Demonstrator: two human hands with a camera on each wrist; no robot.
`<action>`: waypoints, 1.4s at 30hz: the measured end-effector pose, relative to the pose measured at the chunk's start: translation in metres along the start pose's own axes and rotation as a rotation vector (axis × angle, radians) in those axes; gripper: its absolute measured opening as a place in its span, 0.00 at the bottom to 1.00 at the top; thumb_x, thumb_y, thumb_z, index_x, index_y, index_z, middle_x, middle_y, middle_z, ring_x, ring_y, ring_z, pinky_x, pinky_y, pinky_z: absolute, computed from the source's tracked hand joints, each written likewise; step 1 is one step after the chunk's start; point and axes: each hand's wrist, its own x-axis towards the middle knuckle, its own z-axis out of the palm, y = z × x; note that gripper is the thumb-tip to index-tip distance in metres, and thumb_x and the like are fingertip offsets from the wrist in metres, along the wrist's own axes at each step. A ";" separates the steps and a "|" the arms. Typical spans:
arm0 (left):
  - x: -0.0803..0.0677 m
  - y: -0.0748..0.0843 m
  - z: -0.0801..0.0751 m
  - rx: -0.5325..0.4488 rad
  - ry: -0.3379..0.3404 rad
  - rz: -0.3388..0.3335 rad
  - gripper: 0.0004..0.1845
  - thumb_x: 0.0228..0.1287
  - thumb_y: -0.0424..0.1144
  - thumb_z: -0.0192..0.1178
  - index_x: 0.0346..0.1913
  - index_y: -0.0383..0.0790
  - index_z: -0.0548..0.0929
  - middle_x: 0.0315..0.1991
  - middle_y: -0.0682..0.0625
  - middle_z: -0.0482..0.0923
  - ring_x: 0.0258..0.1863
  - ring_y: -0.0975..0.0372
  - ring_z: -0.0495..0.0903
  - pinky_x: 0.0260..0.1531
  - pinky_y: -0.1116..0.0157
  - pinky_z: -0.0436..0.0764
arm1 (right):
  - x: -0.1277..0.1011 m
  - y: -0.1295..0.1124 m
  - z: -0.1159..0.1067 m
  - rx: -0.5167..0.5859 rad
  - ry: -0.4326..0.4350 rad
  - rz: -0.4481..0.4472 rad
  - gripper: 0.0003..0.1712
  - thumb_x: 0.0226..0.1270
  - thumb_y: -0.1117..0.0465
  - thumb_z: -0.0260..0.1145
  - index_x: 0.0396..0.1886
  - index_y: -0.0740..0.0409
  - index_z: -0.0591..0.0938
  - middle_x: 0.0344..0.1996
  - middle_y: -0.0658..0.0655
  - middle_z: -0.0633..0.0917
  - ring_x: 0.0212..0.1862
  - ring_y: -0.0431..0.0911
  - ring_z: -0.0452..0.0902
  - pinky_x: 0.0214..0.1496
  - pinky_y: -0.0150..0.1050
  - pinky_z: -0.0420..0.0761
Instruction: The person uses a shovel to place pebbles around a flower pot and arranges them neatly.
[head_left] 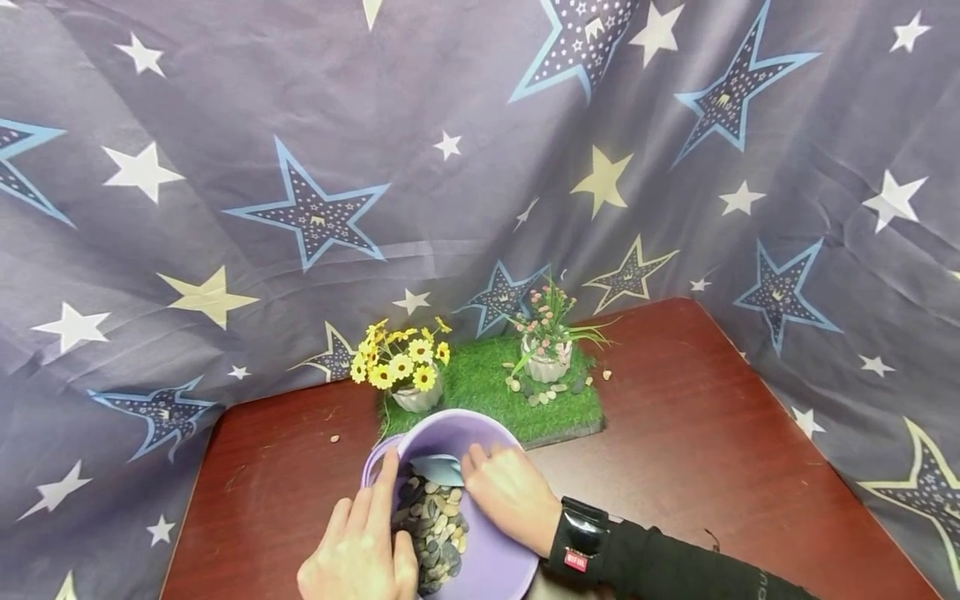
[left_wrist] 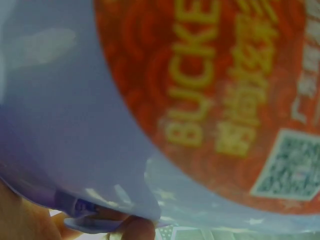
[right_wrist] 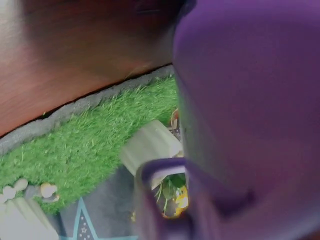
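A lilac bucket (head_left: pixel 459 429) stands tilted at the near side of the table, its mouth facing me. Grey and tan pebbles (head_left: pixel 442 521) lie heaped along its left inner side. My left hand (head_left: pixel 363 537) grips the bucket at its left rim by the handle, the thumb on the inside. In the left wrist view, fingertips (left_wrist: pixel 137 228) show at the rim below the red label (left_wrist: pixel 200 100). Inside the bucket, my right hand (head_left: pixel 510 492) holds a light blue scoop (head_left: pixel 438 469) above the pebbles. The right wrist view has mostly the purple bucket wall (right_wrist: pixel 250 100), and that hand is hidden.
Behind the bucket lies a green turf mat (head_left: pixel 487 392). It carries a pot of yellow flowers (head_left: pixel 416 398) on the left and a pot of pink flowers (head_left: pixel 546 362) on the right, pebbles around it. Loose pebbles lie on the brown table (head_left: pixel 660 433). A starry curtain (head_left: pixel 450 208) hangs behind.
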 end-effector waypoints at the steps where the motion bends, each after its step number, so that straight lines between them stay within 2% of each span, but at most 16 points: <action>1: 0.000 0.000 0.001 0.000 0.005 0.013 0.44 0.38 0.41 0.55 0.70 0.50 0.78 0.41 0.51 0.86 0.34 0.54 0.76 0.12 0.63 0.61 | -0.002 0.000 0.000 0.001 -0.001 -0.012 0.03 0.64 0.59 0.69 0.31 0.52 0.86 0.24 0.46 0.76 0.23 0.40 0.68 0.24 0.35 0.72; 5: 0.001 0.001 0.003 -0.005 0.026 0.049 0.45 0.38 0.42 0.54 0.70 0.49 0.79 0.41 0.51 0.87 0.35 0.54 0.77 0.13 0.64 0.63 | -0.007 0.000 0.002 -0.045 -0.033 -0.075 0.05 0.61 0.59 0.71 0.25 0.49 0.87 0.23 0.46 0.77 0.22 0.40 0.70 0.23 0.35 0.71; 8: 0.002 0.003 0.002 -0.006 0.014 0.030 0.44 0.38 0.42 0.55 0.70 0.51 0.79 0.42 0.52 0.87 0.36 0.54 0.77 0.13 0.64 0.62 | -0.007 0.000 0.001 -0.089 -0.085 -0.121 0.08 0.59 0.58 0.71 0.20 0.45 0.87 0.21 0.46 0.79 0.20 0.39 0.71 0.22 0.35 0.72; 10: 0.002 0.004 0.001 -0.004 0.003 0.015 0.45 0.38 0.41 0.56 0.71 0.52 0.78 0.43 0.52 0.87 0.36 0.54 0.78 0.13 0.64 0.62 | -0.006 0.002 -0.002 -0.077 -0.125 -0.134 0.09 0.59 0.57 0.72 0.20 0.43 0.87 0.19 0.45 0.80 0.20 0.40 0.73 0.24 0.35 0.74; 18: 0.004 0.006 -0.003 0.009 -0.034 0.020 0.46 0.37 0.41 0.57 0.72 0.53 0.77 0.42 0.53 0.86 0.36 0.55 0.77 0.12 0.66 0.60 | 0.001 0.014 -0.016 0.158 -0.328 -0.140 0.11 0.47 0.56 0.78 0.17 0.43 0.82 0.18 0.45 0.82 0.22 0.43 0.76 0.33 0.37 0.79; 21: 0.005 0.006 -0.004 0.011 -0.049 0.032 0.47 0.37 0.41 0.58 0.72 0.53 0.77 0.42 0.53 0.86 0.36 0.55 0.77 0.13 0.66 0.63 | 0.001 0.018 -0.019 0.235 -0.366 -0.132 0.14 0.50 0.54 0.78 0.16 0.44 0.80 0.18 0.45 0.81 0.22 0.43 0.76 0.33 0.38 0.80; 24: 0.005 0.005 -0.004 0.012 -0.055 0.048 0.47 0.36 0.40 0.58 0.72 0.53 0.76 0.41 0.54 0.85 0.36 0.56 0.76 0.14 0.66 0.64 | -0.002 0.024 -0.022 0.336 -0.367 -0.110 0.16 0.60 0.53 0.75 0.17 0.46 0.79 0.18 0.45 0.80 0.22 0.42 0.75 0.33 0.38 0.80; 27: 0.003 0.003 -0.004 0.013 -0.038 0.061 0.47 0.37 0.41 0.56 0.72 0.52 0.77 0.40 0.54 0.85 0.35 0.56 0.75 0.14 0.67 0.63 | -0.009 0.032 -0.025 0.482 -0.372 -0.072 0.17 0.69 0.51 0.69 0.20 0.46 0.79 0.17 0.43 0.77 0.21 0.38 0.71 0.31 0.34 0.76; 32: 0.001 -0.003 -0.005 0.023 -0.011 0.043 0.46 0.38 0.41 0.54 0.72 0.52 0.77 0.37 0.54 0.84 0.33 0.57 0.75 0.11 0.68 0.57 | -0.017 0.048 -0.033 0.715 -0.376 -0.004 0.17 0.74 0.53 0.65 0.21 0.44 0.76 0.17 0.39 0.70 0.21 0.31 0.64 0.28 0.27 0.67; 35: 0.000 -0.005 -0.006 0.025 -0.018 0.015 0.46 0.38 0.41 0.55 0.72 0.53 0.77 0.35 0.54 0.83 0.33 0.57 0.75 0.11 0.68 0.56 | -0.020 0.055 -0.036 0.772 -0.329 0.005 0.18 0.75 0.53 0.64 0.21 0.44 0.74 0.17 0.38 0.67 0.21 0.30 0.62 0.26 0.26 0.63; 39: 0.000 -0.008 -0.012 0.016 -0.092 -0.074 0.45 0.39 0.40 0.58 0.72 0.55 0.77 0.38 0.52 0.84 0.35 0.57 0.76 0.13 0.64 0.60 | -0.021 0.064 -0.042 0.772 -0.270 0.012 0.18 0.75 0.51 0.64 0.22 0.43 0.72 0.17 0.38 0.64 0.21 0.30 0.61 0.26 0.26 0.61; 42: 0.001 -0.014 -0.018 0.013 -0.179 -0.189 0.45 0.42 0.38 0.61 0.73 0.60 0.74 0.42 0.51 0.85 0.40 0.56 0.79 0.16 0.57 0.66 | -0.021 0.071 -0.049 0.757 -0.244 0.036 0.19 0.75 0.51 0.65 0.22 0.42 0.70 0.17 0.37 0.62 0.21 0.30 0.59 0.25 0.26 0.59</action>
